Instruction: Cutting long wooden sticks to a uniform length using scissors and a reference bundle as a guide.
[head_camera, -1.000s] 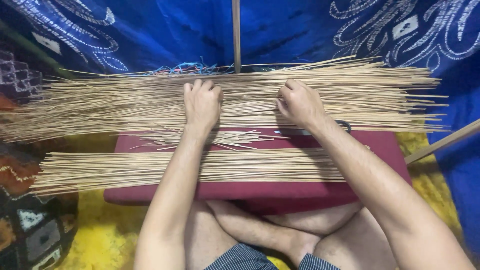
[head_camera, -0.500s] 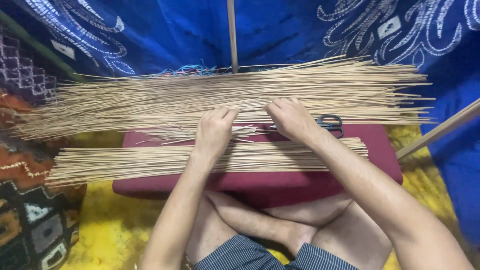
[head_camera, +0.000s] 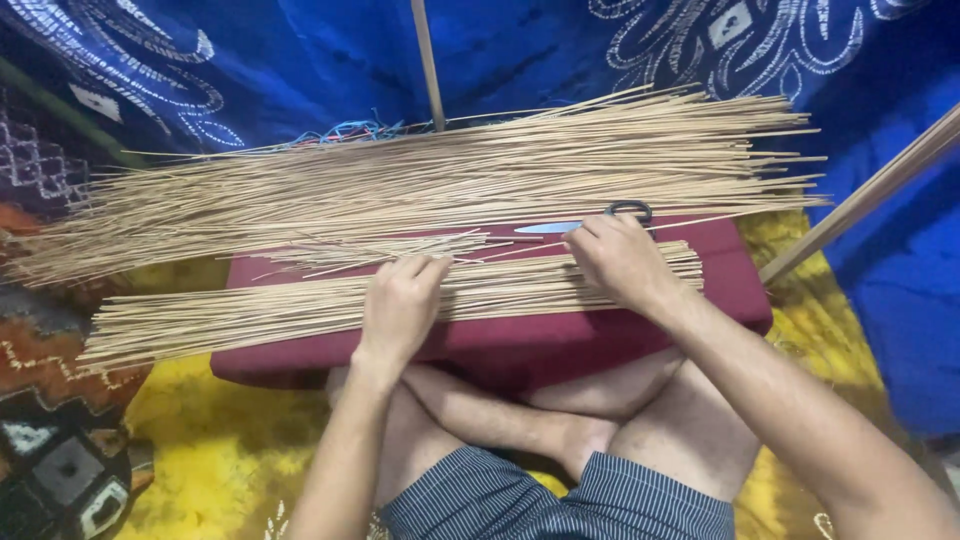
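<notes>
In the head view, the person is sitting cross-legged with a maroon cushion (head_camera: 500, 335) lying across the legs. The left hand (head_camera: 400, 305) is resting palm down, fingers loosely curled, on the near bundle of thin sticks (head_camera: 250, 315) that is running left to right along the cushion. The right hand (head_camera: 622, 262) is pressing on the right end of that bundle, fingers bent; I cannot tell whether either hand is actually pinching a stick. A larger far pile of sticks (head_camera: 450, 180) is lying just beyond, with a few loose sticks (head_camera: 400, 250) between the two.

As a judgement, the sticks are overhanging the cushion's left edge and could be sliding off if pressed unevenly. The scissors (head_camera: 600, 220) are lying touching the right fingertips, blade pointing left, so a careless reach could be nicking a finger.

The fingertips' undersides are hidden. The scissors' handles are partly covered by sticks and hand. The far pile's left end is running out of sight.
</notes>
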